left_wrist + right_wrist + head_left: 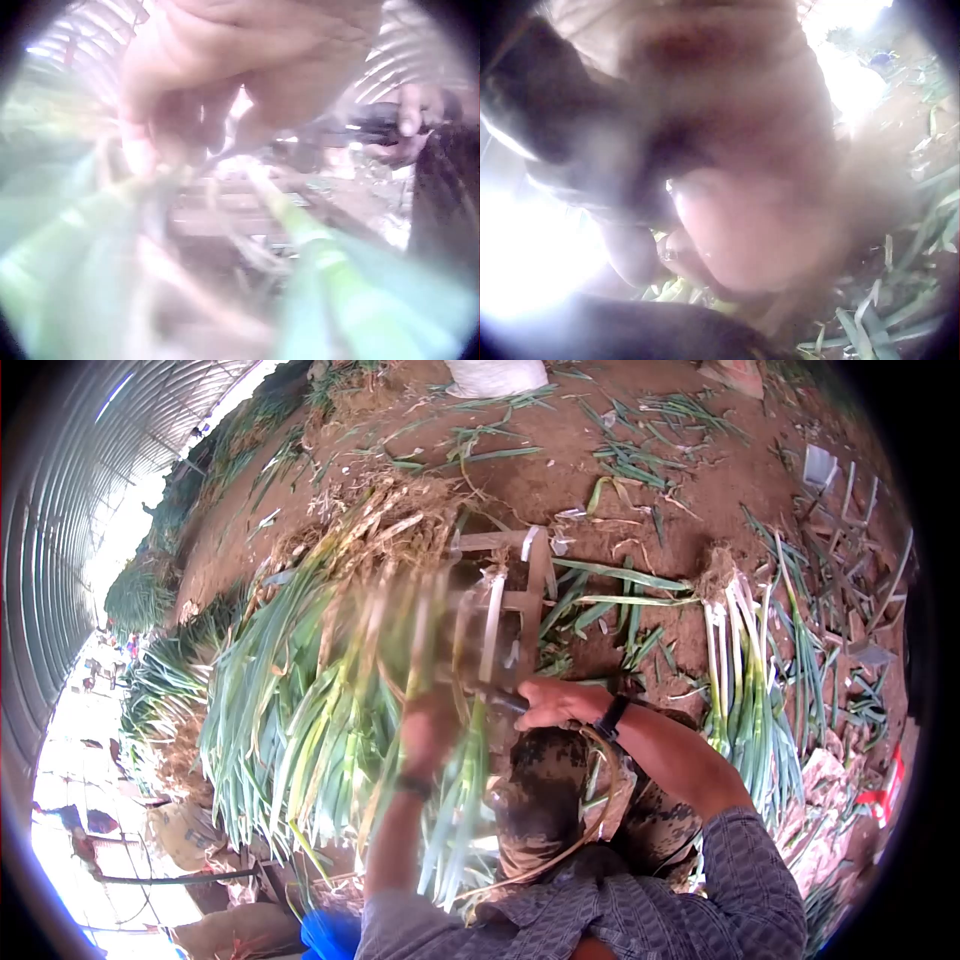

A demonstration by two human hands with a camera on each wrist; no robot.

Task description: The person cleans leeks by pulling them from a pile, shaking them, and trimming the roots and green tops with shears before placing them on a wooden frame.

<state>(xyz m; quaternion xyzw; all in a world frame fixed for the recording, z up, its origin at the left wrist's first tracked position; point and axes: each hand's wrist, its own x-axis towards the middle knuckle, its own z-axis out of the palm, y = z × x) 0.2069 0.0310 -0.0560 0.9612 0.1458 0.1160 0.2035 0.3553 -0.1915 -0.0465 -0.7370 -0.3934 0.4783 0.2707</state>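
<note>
My left hand (pixel 430 732), blurred by motion, grips a green onion (pixel 67 221) in front of a heap of green onions (pixel 290 690). Its fingers curl downward in the left wrist view, the stalk at their tips. Just to the right, my right hand (pixel 560 702) holds a dark air gun (pixel 503 699), its nozzle pointing left toward the left hand. A thin brown hose (pixel 608 790) loops down from it past the knees. Another green onion with a white stem (pixel 492 622) lies over a low wooden frame (pixel 536 575).
A bunch of green onions (pixel 745 670) with roots upward lies on the right. Cut leaves (pixel 635 460) litter the soil ahead, with a white sack (pixel 495 375) at the far edge. A pile of wooden pieces (pixel 855 575) stands far right, a blue bag (pixel 330 932) at the lower left.
</note>
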